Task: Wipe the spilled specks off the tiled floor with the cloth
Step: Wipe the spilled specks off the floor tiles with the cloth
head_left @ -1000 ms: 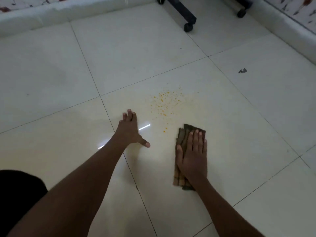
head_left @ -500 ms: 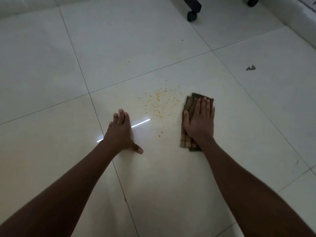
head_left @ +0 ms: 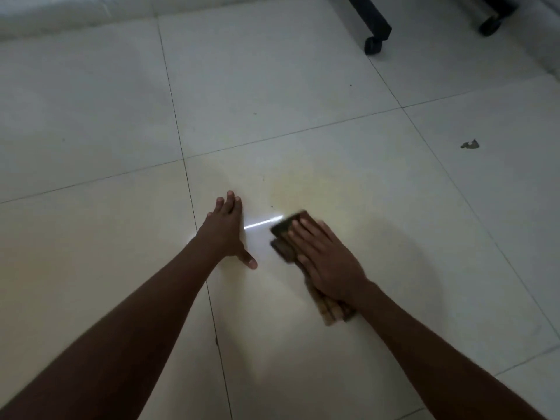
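My right hand [head_left: 325,260] lies flat on a folded brown checked cloth [head_left: 283,237], pressing it to the pale tiled floor [head_left: 303,344]. The cloth is angled, its far end pointing up-left and its near end [head_left: 331,312] showing below my wrist. My left hand [head_left: 225,231] rests flat on the floor just left of the cloth, fingers together, thumb out, holding nothing. A faint yellowish smear [head_left: 306,189] marks the tile just beyond the cloth. One or two tiny dark specks [head_left: 271,206] sit near it. No orange specks show.
A small dark scrap [head_left: 470,144] lies on the tile to the right. Black furniture legs on castors [head_left: 373,45] stand at the top right, with another castor [head_left: 488,25] further right. A pale raised edge [head_left: 60,16] runs along the top left.
My right hand has swept the cloth leftward and toward me across the spill area and turned it diagonal. The orange specks seen earlier are gone from view. My left hand stayed put.
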